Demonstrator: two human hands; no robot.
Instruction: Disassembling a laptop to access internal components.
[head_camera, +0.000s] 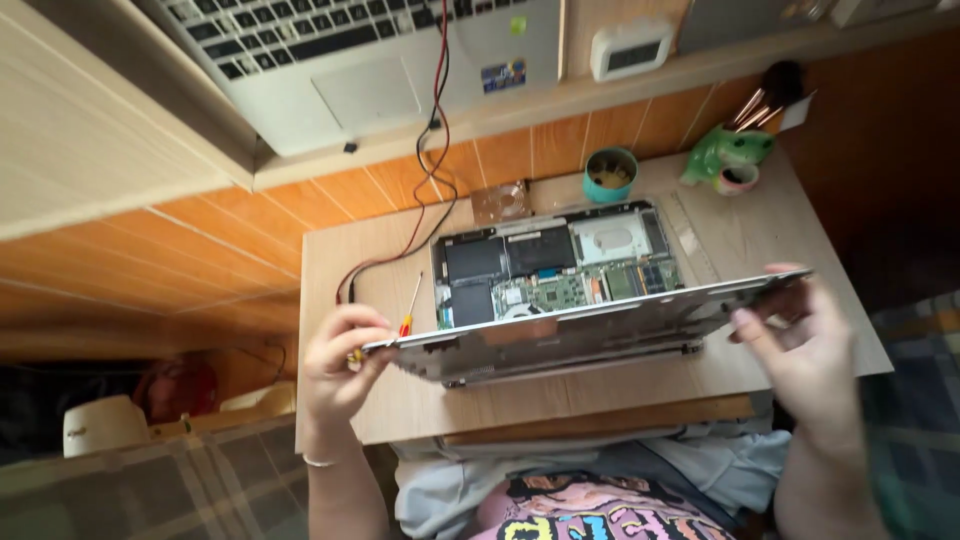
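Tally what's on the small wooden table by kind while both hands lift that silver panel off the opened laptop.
Opened laptop: 1
Silver bottom panel, held by left hand and right hand: 1
Screwdriver, red and yellow handle: 1
Teal cup: 1
Green frog-shaped holder: 1
Clear ruler: 1
Red and black wires: 1 bundle
Total: 7

walls: orange wood panelling (230, 225) | furniture: small pale wooden table (345, 260) (lit evenly) | shelf (620, 85) above

Both forearms reach forward, raised. The left hand (342, 362) curls its fingers (362, 322) in a pinch; the right hand (800, 345) is blurred, fingers gripping, palm turned inward.
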